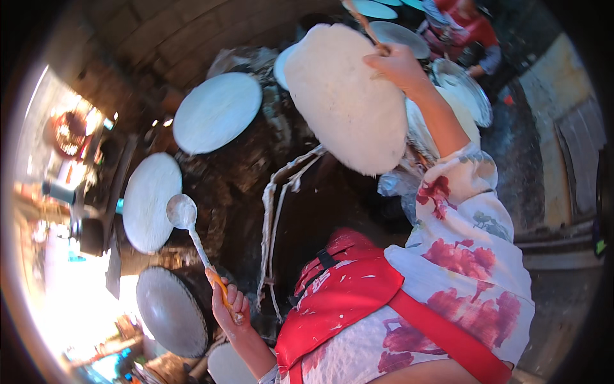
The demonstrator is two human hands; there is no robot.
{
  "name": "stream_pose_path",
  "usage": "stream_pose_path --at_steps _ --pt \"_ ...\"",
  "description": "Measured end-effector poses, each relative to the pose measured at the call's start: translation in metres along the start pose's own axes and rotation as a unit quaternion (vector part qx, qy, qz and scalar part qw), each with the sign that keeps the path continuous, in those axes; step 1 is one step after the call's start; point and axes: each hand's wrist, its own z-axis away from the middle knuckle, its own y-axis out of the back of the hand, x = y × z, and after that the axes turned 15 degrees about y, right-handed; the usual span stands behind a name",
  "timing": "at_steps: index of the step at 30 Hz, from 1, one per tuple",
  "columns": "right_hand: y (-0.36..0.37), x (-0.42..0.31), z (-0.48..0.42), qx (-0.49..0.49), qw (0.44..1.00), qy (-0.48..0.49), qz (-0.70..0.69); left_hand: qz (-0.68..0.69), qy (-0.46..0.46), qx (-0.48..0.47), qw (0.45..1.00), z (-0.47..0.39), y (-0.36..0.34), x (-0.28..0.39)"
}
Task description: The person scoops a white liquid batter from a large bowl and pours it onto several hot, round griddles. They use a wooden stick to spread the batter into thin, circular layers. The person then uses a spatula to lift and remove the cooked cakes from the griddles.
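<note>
My left hand [232, 300] is closed round the orange handle of a metal ladle [182, 211]; its batter-smeared round bowl points up, in front of a pale disc. My right hand [400, 69], at the upper right, grips a thin wooden stick [360, 20] beside the edge of a large, thin, pale round sheet [345, 101] that looks like dough or flatbread. The sheet hangs above the dark middle; whether the fingers also pinch it, I cannot tell. White-covered round pans or discs [218, 113] [152, 202] stand at the left, with a bare grey round one [171, 312] below them.
A batter-caked forked frame [271, 192] stands in the middle. At the upper right a co-worker [472, 33] in red is beside a round metal tray [482, 103]. Crumpled plastic [400, 185] lies below the sheet. A block wall [158, 29] runs behind; a red fan [70, 133] is at the left.
</note>
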Motion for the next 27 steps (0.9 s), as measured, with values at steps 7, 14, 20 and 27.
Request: stream_pose_path --at_steps 7,14,20,27 --pt "0.211 0.159 0.092 0.404 0.899 -0.098 -0.135 -0.058 0.097 -0.007 0.994 -0.098 -0.07 -0.044" --pt "0.265 0.347 0.23 0.579 0.761 -0.245 -0.157 -0.116 0.152 0.015 0.982 -0.157 -0.116 -0.07" --pt "0.25 0.403 0.296 0.579 0.697 -0.401 -0.134 -0.155 0.168 0.048 0.972 -0.185 -0.146 -0.11" --pt "0.206 0.378 0.31 0.492 0.75 -0.422 -0.132 -0.136 0.151 0.124 0.971 -0.199 -0.15 -0.146"
